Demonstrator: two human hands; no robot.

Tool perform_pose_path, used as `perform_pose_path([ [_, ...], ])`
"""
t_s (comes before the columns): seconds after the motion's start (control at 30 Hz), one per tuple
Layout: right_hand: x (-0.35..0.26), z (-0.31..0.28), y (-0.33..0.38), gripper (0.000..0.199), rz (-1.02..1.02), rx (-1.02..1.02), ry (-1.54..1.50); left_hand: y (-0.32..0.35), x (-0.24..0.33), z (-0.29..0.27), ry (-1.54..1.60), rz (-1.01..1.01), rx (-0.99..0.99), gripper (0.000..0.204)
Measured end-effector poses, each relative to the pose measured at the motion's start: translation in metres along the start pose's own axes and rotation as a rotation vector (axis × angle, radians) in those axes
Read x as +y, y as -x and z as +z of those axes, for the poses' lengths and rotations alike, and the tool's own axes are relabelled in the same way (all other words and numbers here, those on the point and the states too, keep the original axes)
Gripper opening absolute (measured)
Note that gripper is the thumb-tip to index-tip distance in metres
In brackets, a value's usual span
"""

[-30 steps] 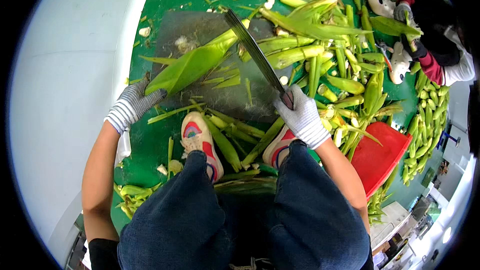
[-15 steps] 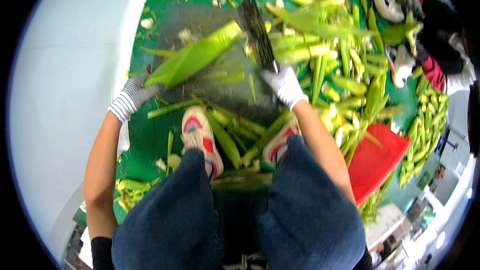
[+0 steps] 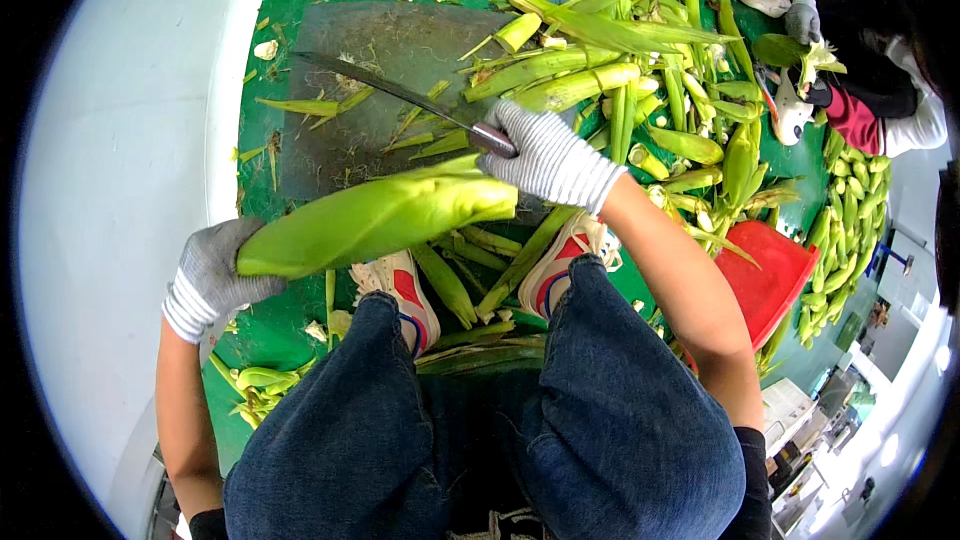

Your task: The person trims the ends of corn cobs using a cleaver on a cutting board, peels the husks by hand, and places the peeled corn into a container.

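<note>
while left hand [image 3: 215, 275] grips corn ear [image 3: 375, 218], right hand [image 3: 550, 155] clasps knife [image 3: 385, 92]

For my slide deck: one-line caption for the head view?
Gloved left hand holds a husked corn ear; right hand grips a long knife over a grey cutting board.

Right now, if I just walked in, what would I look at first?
Probably the big green corn ear in the middle, gripped at its end by the gloved left hand. Just above it, the gloved right hand holds a long knife whose blade reaches out over the grey cutting mat. To the right lies a heap of corn, with a red bin below it.
</note>
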State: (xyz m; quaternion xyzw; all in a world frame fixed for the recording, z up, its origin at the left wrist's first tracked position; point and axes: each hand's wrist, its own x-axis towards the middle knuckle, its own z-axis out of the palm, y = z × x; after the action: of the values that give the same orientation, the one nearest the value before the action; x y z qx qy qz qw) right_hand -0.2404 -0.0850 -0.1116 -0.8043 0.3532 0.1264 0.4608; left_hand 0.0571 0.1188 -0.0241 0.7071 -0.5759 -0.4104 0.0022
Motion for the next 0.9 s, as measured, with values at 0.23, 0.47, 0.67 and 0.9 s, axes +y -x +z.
perform_pose_path([
  [0.23,0.029,0.035,0.073,0.036,0.189,0.316,-0.096,0.023,-0.009,0.010,0.143,-0.068,0.291,0.045],
  [0.47,0.006,0.026,0.055,0.035,0.224,0.313,-0.126,-0.061,-0.024,0.034,0.068,-0.320,0.194,0.053],
  [0.67,-0.059,-0.016,0.023,0.028,-0.404,0.806,-0.580,-0.062,-0.033,0.039,-0.144,-0.265,0.219,0.065],
  [0.9,0.058,0.069,-0.036,0.038,0.278,0.320,-0.181,-0.071,-0.037,0.061,-0.080,-0.367,0.155,0.069],
])
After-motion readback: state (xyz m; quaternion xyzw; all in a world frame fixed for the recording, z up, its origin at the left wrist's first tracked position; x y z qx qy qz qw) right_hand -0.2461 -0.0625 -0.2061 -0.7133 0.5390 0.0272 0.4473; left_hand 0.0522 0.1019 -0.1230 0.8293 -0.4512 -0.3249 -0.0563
